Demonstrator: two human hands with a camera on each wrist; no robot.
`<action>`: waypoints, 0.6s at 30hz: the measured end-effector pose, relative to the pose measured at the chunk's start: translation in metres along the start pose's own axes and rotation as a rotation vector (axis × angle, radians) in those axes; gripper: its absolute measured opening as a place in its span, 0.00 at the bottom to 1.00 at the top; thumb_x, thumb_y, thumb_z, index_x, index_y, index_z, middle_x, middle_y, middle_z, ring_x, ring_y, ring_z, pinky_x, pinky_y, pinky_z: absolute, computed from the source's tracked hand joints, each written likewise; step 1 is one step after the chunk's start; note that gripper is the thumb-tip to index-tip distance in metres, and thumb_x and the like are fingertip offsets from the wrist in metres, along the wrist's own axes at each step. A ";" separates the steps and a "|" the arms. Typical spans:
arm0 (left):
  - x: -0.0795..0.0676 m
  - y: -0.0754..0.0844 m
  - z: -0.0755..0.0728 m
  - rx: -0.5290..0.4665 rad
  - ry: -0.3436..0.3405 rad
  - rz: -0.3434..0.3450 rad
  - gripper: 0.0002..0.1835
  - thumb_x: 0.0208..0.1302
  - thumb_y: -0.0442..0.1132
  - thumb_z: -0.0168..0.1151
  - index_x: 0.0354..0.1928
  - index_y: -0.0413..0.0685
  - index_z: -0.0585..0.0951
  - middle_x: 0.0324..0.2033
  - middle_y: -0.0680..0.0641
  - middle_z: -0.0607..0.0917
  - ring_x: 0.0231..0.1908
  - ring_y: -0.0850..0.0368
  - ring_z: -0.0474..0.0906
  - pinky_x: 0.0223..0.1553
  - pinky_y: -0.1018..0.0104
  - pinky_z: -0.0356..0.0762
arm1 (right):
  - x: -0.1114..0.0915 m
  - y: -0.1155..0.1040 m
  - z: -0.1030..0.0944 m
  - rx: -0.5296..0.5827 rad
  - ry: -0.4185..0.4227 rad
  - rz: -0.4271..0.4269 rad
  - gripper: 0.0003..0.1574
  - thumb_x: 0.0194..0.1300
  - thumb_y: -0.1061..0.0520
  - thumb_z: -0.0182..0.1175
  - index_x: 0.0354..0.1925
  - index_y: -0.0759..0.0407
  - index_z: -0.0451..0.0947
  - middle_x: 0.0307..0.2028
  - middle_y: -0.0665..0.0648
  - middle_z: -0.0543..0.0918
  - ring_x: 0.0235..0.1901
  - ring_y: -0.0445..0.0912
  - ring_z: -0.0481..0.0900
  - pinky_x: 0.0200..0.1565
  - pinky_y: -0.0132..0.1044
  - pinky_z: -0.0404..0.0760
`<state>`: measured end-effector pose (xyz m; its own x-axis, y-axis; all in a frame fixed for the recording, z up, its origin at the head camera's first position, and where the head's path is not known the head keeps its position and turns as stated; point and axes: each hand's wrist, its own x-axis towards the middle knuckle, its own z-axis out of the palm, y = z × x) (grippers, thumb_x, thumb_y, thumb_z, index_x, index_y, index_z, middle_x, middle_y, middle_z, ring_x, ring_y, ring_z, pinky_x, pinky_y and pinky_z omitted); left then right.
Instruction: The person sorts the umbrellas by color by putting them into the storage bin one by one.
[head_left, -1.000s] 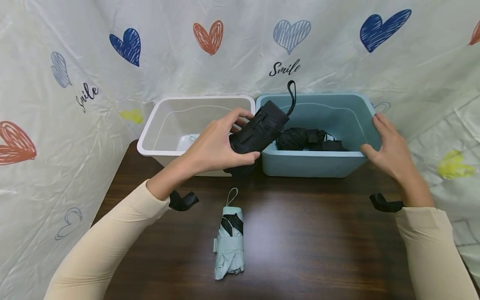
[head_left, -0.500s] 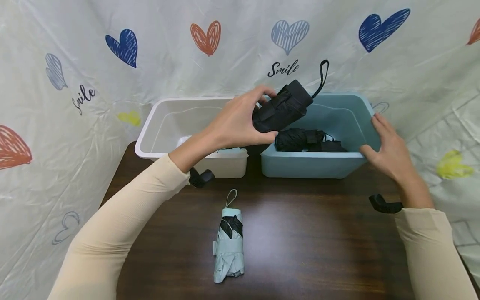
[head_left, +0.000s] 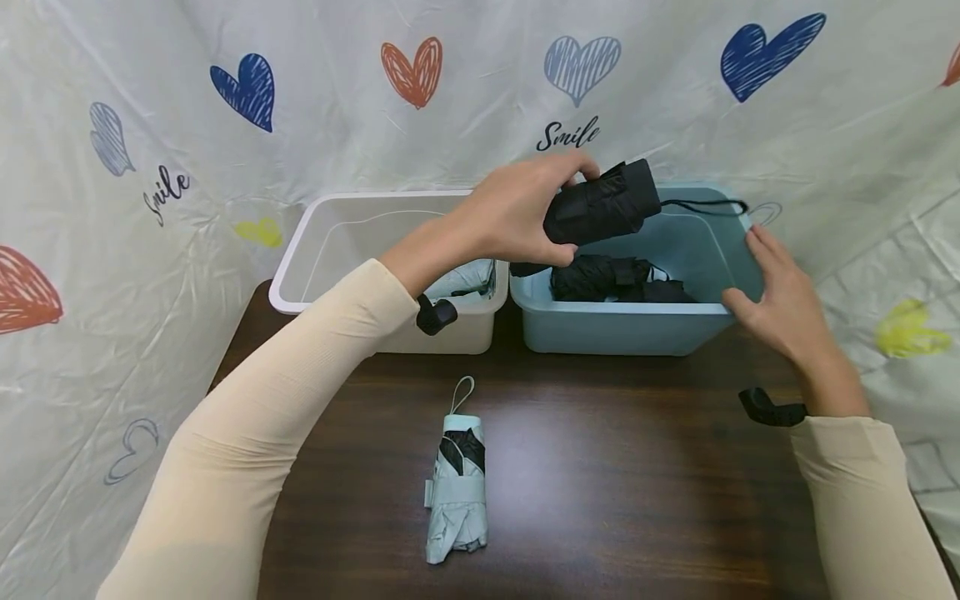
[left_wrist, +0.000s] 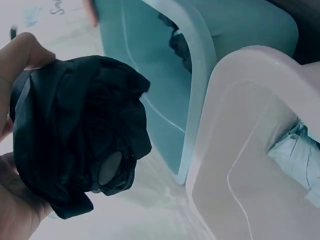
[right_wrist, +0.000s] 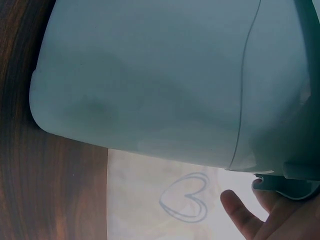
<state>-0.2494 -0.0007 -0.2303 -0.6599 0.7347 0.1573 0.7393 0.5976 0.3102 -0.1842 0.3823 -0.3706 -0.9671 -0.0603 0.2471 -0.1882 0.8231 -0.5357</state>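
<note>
My left hand (head_left: 521, 204) grips a folded black umbrella (head_left: 603, 202) above the left side of the blue bin (head_left: 607, 323). The umbrella lies nearly level, its wrist strap pointing right; its gathered fabric end (left_wrist: 80, 130) faces the left wrist camera. Inside the blue bin rests another black folded umbrella (head_left: 592, 279) and a further dark item beside it. At that bin's right corner my right hand (head_left: 783, 292) holds the rim, with one finger stretched out in the right wrist view. A light-green folded umbrella (head_left: 457, 500) lies on the table, loop toward the bins.
A white bin (head_left: 315, 250) stands left of the blue one, close beside it. It contains a pale-green fabric bundle (left_wrist: 295, 155), partly hidden by the left arm in the head view. Behind the dark wooden table (head_left: 600, 483) hangs a white sheet (head_left: 480, 125) printed with hearts.
My left hand has carried the black umbrella rightward from between the bins to above the blue bin. The umbrella has tilted closer to level. My right hand stays on the rim.
</note>
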 end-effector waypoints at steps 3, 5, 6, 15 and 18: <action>0.008 0.003 0.001 0.070 -0.043 0.010 0.40 0.61 0.55 0.72 0.74 0.59 0.68 0.67 0.54 0.80 0.66 0.60 0.77 0.63 0.59 0.78 | 0.000 0.000 0.000 0.005 -0.001 -0.009 0.54 0.64 0.53 0.53 0.83 0.66 0.50 0.85 0.67 0.51 0.81 0.73 0.52 0.74 0.77 0.55; 0.012 0.004 0.003 0.091 -0.071 0.011 0.40 0.62 0.55 0.72 0.74 0.60 0.67 0.69 0.55 0.79 0.68 0.60 0.76 0.65 0.57 0.77 | 0.000 -0.001 0.000 0.005 -0.003 -0.007 0.54 0.64 0.53 0.54 0.84 0.66 0.50 0.85 0.67 0.51 0.81 0.73 0.52 0.73 0.78 0.55; 0.014 0.005 0.004 0.097 -0.082 0.016 0.40 0.62 0.55 0.71 0.74 0.61 0.67 0.69 0.55 0.79 0.67 0.60 0.76 0.64 0.57 0.78 | 0.000 -0.001 0.000 0.006 -0.005 -0.004 0.54 0.64 0.53 0.53 0.84 0.65 0.49 0.85 0.66 0.51 0.81 0.73 0.52 0.74 0.78 0.55; 0.019 0.004 0.015 0.082 -0.175 0.075 0.34 0.69 0.49 0.68 0.74 0.58 0.68 0.71 0.52 0.75 0.69 0.56 0.74 0.62 0.57 0.78 | -0.001 -0.001 -0.002 -0.003 -0.001 0.003 0.54 0.64 0.54 0.54 0.84 0.65 0.50 0.85 0.67 0.52 0.80 0.73 0.53 0.73 0.79 0.56; 0.014 0.001 0.014 0.050 -0.166 0.085 0.30 0.71 0.49 0.65 0.73 0.58 0.71 0.70 0.52 0.76 0.70 0.57 0.72 0.67 0.59 0.75 | -0.001 0.001 -0.003 -0.004 -0.001 0.001 0.54 0.64 0.53 0.54 0.84 0.65 0.50 0.85 0.67 0.52 0.81 0.73 0.53 0.73 0.79 0.56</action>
<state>-0.2560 0.0145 -0.2405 -0.5672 0.8233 0.0231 0.7997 0.5438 0.2545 -0.1824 0.3843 -0.3691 -0.9676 -0.0602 0.2452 -0.1863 0.8255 -0.5327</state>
